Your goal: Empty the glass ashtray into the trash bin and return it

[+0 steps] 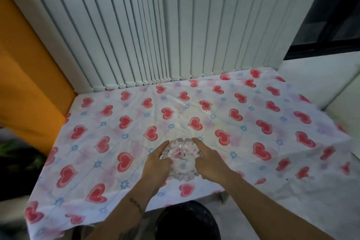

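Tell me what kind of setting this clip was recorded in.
Probably a room in a home, by a window: a table under a heart-print cloth, vertical blinds behind it, and both hands around a glass ashtray above a dark bin.

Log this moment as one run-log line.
glass ashtray on heart-print cloth | left hand, right hand grip its sides | trash bin below near edge

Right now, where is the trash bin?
Head view, bottom centre: the dark trash bin stands on the floor below the table's near edge, between the forearms, just nearer than the ashtray.
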Tool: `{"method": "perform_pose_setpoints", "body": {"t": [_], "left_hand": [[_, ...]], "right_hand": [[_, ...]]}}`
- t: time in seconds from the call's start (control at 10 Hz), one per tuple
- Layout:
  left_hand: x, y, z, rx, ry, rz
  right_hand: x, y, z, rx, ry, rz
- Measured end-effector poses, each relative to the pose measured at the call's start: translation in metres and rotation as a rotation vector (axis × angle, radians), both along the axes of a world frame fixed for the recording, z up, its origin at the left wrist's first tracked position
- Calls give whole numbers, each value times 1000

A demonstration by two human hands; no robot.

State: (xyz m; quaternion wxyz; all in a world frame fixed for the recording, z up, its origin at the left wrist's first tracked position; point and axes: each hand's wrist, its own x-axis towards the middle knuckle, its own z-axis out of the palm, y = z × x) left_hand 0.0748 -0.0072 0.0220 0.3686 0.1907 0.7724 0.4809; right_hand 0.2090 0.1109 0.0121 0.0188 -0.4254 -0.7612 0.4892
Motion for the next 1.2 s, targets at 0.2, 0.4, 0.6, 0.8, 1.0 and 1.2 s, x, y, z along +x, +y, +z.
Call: {"method": "perform_pose_setpoints", "body": {"t": [0.2, 0.4, 0.6, 0.8, 1.0, 1.2], "left_hand": [[7, 65, -31, -88, 58, 61], [14, 105, -45, -141, 83, 104], [7, 119, -55, -228, 180, 74], [15, 123, -40, -207, 241, 26], [9, 113, -34, -190, 341, -89], [3, 84, -23, -386, 612, -278]], "right_hand": [[-22, 80, -31, 136, -96, 149], [-39, 118, -48, 311, -166, 275], [-41, 126, -68, 422, -126, 312], [-40, 129, -73, 537, -116, 311], [-29, 130, -61, 618, -152, 339], [-16, 131, -19, 537, -153, 355]]}}
